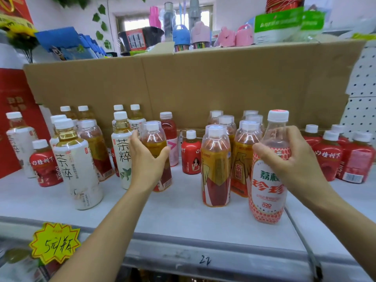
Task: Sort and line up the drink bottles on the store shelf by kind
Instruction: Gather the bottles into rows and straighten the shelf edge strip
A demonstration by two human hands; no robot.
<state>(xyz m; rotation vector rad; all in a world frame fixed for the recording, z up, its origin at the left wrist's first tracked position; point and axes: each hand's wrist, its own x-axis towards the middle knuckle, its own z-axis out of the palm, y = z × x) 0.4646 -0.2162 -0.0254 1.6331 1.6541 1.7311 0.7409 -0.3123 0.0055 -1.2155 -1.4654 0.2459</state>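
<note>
reaching over the shelf (173, 216) — left hand (148, 159) clasping amber drink (154, 143), right hand (295, 157) clasping pink soda bottle (266, 192)

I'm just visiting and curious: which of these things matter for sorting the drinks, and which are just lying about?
Job: left hand gripping an amber bottle; right hand gripping the pink bottle; white tea bottles; small red bottles.
Lying about: cardboard box, yellow price tag, pink containers above.
</note>
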